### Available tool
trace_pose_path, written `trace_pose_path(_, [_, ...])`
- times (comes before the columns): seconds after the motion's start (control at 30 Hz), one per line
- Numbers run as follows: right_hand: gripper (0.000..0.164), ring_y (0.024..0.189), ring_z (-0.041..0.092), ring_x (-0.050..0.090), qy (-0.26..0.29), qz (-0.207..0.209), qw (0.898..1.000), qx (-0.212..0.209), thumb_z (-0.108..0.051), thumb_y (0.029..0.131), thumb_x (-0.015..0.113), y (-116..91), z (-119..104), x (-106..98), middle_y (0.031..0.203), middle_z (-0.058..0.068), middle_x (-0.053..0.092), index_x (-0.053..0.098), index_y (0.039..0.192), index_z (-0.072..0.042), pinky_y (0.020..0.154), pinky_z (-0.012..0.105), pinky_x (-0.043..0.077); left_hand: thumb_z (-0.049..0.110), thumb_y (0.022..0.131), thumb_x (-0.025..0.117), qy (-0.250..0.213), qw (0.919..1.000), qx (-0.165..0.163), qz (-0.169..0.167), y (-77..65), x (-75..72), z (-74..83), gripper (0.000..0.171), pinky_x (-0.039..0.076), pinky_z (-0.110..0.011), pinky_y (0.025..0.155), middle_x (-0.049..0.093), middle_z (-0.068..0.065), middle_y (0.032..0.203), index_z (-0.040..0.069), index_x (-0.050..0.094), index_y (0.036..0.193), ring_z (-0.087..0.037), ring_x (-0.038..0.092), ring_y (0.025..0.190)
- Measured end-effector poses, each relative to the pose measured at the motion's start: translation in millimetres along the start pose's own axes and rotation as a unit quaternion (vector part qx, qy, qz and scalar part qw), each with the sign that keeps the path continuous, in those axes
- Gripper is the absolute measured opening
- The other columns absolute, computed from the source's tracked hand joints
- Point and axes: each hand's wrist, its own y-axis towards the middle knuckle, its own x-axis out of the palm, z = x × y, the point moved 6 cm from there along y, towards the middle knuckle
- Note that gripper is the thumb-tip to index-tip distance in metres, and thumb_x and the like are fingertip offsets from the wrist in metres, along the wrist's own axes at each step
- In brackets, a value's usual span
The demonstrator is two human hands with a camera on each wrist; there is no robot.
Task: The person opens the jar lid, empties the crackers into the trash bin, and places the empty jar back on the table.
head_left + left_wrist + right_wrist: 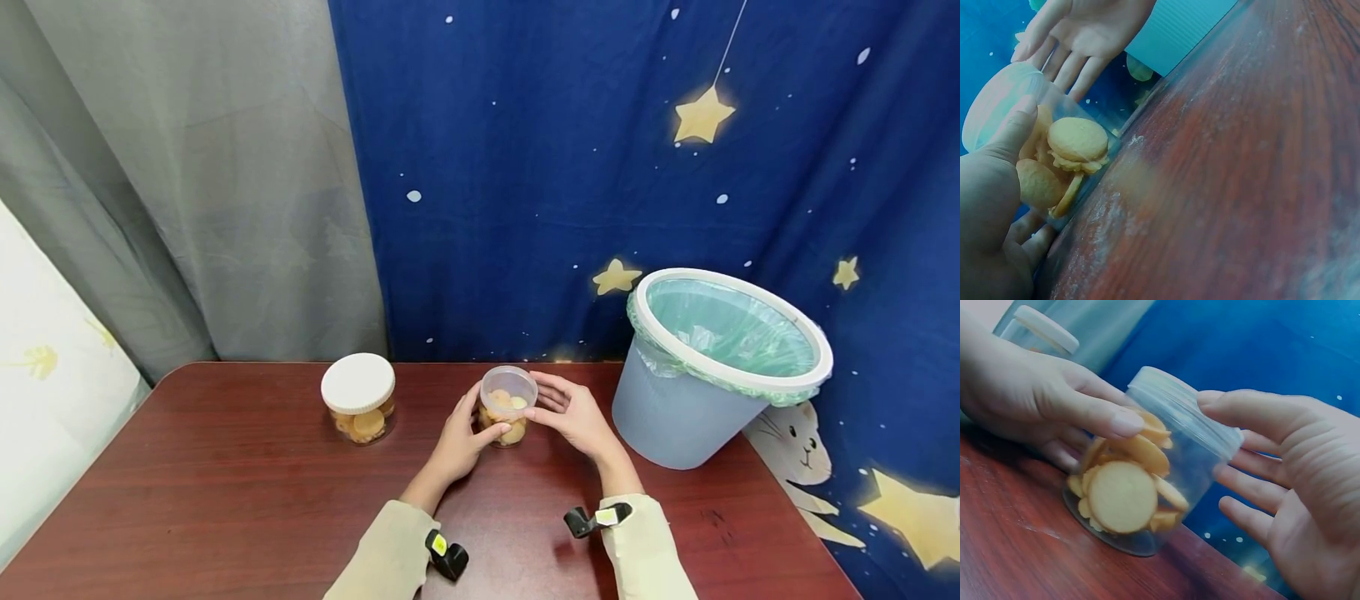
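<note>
A clear plastic jar (504, 408) of round, pale golden cookies (1124, 497) stands on the table, between both hands. My left hand (459, 437) grips its body from the left side, thumb across the front and fingers round the back. At the top right, my right hand (573, 417) holds the jar's translucent rim (1185, 412), thumb on the near side and fingers spread on the far side. Through the wall, several cookies show stacked and leaning, some with frilled filling at the edge (1077, 162).
A second cookie jar (367, 423) with a white ribbed lid (358, 383) stands to the left. At the right is a blue-grey bin (675, 417) with a white rim and green liner. Curtains (525, 167) hang behind the dark red wooden table (240, 500).
</note>
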Motion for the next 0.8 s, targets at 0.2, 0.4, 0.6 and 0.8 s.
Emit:
trace_pose_path(0.2, [0.058, 0.124, 0.039, 0.063, 0.001, 0.027, 1.0, -0.011, 0.0, 0.081, 0.082, 1, 2, -2, 0.132, 0.028, 0.065, 0.06, 0.135, 0.005, 0.101, 0.033, 0.053, 0.026, 0.088, 0.08, 0.001, 1.0, -0.006, 0.004, -0.4, -0.8, -2.1, 0.084, 0.045, -0.053, 0.111, 0.051, -0.016, 0.148, 0.015, 0.033, 0.157, -0.031, 0.054, 0.135])
trace_pose_path(0.4, [0.068, 0.12, 0.041, 0.062, -0.007, 0.052, 0.998, -0.021, 0.003, 0.077, 0.084, 4, 2, 1, 0.13, 0.028, 0.064, 0.056, 0.139, 0.003, 0.101, 0.032, 0.054, 0.024, 0.088, 0.08, 0.0, 1.0, 0.0, 0.007, -0.7, -2.2, 0.2, 0.084, 0.044, -0.055, 0.111, 0.048, -0.02, 0.15, 0.009, 0.033, 0.157, -0.034, 0.052, 0.136])
trace_pose_path(0.6, [0.085, 0.134, 0.037, 0.055, -0.04, 0.05, 0.998, -0.019, -0.003, 0.076, 0.087, 7, -1, 14, 0.149, 0.023, 0.051, 0.044, 0.149, -0.002, 0.108, 0.048, 0.048, 0.02, 0.088, 0.079, -0.013, 0.9999, 0.002, 0.006, -1.5, -2.8, 4.1, 0.082, 0.043, -0.056, 0.111, 0.049, -0.02, 0.149, 0.009, 0.035, 0.156, -0.034, 0.052, 0.137])
trace_pose_path(0.8, [0.092, 0.13, 0.033, 0.056, -0.09, 0.067, 0.994, 0.006, -0.021, 0.076, 0.09, 10, -5, 32, 0.15, 0.014, 0.052, 0.041, 0.154, -0.016, 0.108, 0.053, 0.045, 0.022, 0.088, 0.079, 0.007, 1.0, 0.005, 0.003, -2.4, -2.5, 7.3, 0.081, 0.045, -0.056, 0.109, 0.052, -0.019, 0.147, 0.013, 0.036, 0.156, -0.033, 0.052, 0.136])
